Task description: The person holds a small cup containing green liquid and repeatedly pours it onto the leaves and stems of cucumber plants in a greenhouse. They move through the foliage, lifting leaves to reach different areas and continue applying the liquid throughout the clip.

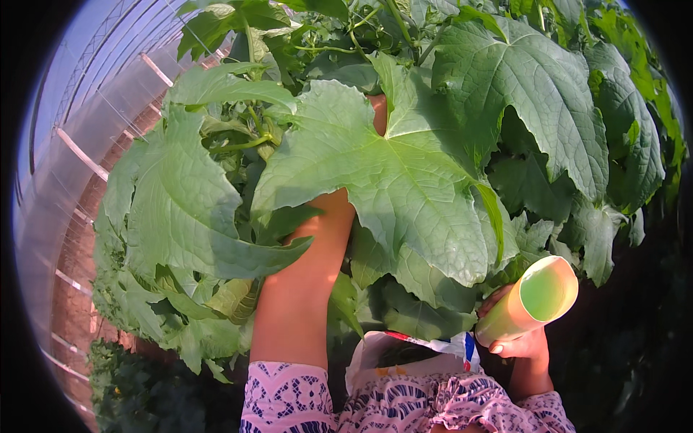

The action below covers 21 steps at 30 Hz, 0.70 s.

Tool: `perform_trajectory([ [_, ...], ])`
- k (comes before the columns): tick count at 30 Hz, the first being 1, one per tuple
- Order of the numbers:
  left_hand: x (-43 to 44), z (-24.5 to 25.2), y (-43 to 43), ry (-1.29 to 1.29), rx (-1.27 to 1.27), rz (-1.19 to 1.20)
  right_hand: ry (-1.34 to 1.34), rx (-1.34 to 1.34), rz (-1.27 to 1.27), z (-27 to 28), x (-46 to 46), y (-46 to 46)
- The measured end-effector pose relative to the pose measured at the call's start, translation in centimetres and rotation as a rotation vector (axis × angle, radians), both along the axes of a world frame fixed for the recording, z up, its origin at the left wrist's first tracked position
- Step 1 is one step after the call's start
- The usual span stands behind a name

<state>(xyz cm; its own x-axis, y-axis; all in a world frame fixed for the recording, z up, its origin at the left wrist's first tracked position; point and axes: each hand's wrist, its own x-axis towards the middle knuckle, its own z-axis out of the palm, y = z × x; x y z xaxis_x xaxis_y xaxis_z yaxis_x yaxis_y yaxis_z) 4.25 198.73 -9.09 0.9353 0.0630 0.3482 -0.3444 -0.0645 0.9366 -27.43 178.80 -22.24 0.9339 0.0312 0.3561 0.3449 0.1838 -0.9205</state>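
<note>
My right hand (514,338) is closed around a tall pale yellow cup (503,319) with green liquid inside, held tilted at the lower right. My left forearm reaches up into the vine; broad lobed green leaves (400,178) cover the hand itself, and only bits of skin show through a gap between them. What that hand does or holds is hidden. An open white plastic bag (363,354) with red and blue print is at my waist, against my patterned clothing, between the two arms.
Dense climbing foliage (530,81) with stems and tendrils fills the middle and right. At the left are a greenhouse's clear film wall (70,178), metal roof hoops, pale struts (81,154) and bare reddish soil. Low plants (135,384) grow in shade at the lower left.
</note>
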Motion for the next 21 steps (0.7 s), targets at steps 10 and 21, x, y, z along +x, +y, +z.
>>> perform_trajectory([
  [10, 17.6, 10.9, 1.6, -0.163, -0.57, -0.394, 0.109, 0.203, -0.308, 0.1, -1.1, 1.4],
  [21, 19.7, 12.2, -2.0, -0.103, 0.303, -0.379, 0.187, 0.269, -0.402, 1.3, -1.2, 6.8],
])
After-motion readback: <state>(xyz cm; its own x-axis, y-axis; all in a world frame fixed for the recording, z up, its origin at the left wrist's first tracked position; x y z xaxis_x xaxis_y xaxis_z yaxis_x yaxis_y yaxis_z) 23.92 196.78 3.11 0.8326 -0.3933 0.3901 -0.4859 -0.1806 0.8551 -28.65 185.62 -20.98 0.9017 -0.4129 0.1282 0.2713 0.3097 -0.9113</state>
